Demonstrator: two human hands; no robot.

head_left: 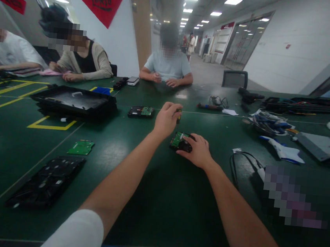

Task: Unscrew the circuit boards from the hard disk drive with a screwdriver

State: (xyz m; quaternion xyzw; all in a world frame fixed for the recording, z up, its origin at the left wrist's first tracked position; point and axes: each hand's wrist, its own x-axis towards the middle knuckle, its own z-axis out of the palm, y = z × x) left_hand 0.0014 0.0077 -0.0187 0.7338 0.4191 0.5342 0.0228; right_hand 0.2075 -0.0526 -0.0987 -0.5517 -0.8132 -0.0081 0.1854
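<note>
Right hand (198,151): clamped on the right end of a hard drive (177,140), thumb along the near edge, other fingers over the top and far side. Drive rests on the green counter (174,207), circuit-board face up, its left end uncovered.
Left hand (167,119): just beyond the drive and slightly left, fingers closed around a small yellow-and-dark item (179,118), mostly hidden by them.
Second drive (140,112): left of the left hand, apart from it. Loose green board (80,147): farther left, nearer the wearer.
</note>
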